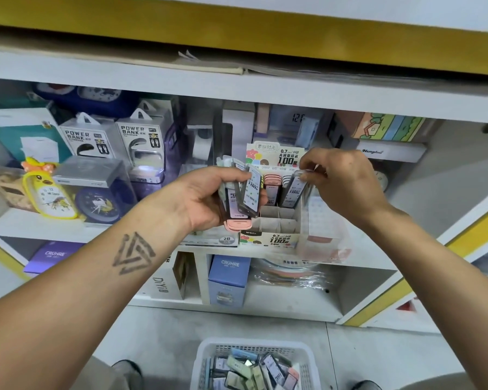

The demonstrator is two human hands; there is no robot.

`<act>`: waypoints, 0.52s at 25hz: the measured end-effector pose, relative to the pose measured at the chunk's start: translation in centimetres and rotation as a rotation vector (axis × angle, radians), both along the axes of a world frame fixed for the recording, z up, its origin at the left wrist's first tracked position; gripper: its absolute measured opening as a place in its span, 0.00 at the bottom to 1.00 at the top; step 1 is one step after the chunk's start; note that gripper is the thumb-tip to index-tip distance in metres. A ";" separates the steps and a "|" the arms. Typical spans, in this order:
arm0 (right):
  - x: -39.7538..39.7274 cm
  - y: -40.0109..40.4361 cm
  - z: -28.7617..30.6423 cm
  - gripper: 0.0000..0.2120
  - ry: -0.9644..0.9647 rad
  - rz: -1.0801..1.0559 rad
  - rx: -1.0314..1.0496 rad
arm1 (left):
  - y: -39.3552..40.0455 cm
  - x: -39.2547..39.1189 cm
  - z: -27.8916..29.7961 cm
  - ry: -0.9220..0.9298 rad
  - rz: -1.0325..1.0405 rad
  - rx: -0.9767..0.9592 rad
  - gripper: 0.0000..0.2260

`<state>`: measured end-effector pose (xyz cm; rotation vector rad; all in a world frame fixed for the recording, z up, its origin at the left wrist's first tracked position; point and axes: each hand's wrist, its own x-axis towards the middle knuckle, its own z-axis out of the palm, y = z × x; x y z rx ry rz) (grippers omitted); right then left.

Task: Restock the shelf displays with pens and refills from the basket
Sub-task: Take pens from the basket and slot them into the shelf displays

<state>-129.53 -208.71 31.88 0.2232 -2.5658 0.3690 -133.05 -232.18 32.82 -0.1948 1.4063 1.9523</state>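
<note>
- Left hand (209,199) grips a fanned bunch of refill packs (247,194).
- Right hand (343,182) pinches one refill pack (293,192), seemingly inside the display box (271,235).
- Basket (255,364) at six o'clock on the floor.

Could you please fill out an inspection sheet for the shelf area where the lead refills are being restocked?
Surface: white shelf carrying the divided display box; front slots empty, rear slots hold refill cases.
Job's things: white basket on the floor with loose refill cases; stack of refill cases; single refill case.
Clutter: power bank boxes, yellow clock, blue clock.
Hands: left hand grips the stack; right hand pinches the single case over a rear slot.
Cables: nothing seen.
Surroundings: grey floor; lower shelf with blue box.
</note>
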 end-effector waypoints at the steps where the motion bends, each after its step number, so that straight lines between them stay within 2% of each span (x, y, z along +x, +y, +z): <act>1: 0.0 0.1 0.1 0.05 -0.017 -0.005 -0.040 | 0.0 0.0 0.0 0.002 0.004 0.002 0.11; 4: 0.0 0.0 -0.2 0.06 -0.076 0.007 -0.093 | -0.1 -0.1 0.0 0.013 0.017 0.014 0.12; 13: 0.2 -1.0 -1.5 0.05 -0.129 0.008 0.075 | -0.4 -0.2 -0.7 0.025 0.002 -0.003 0.12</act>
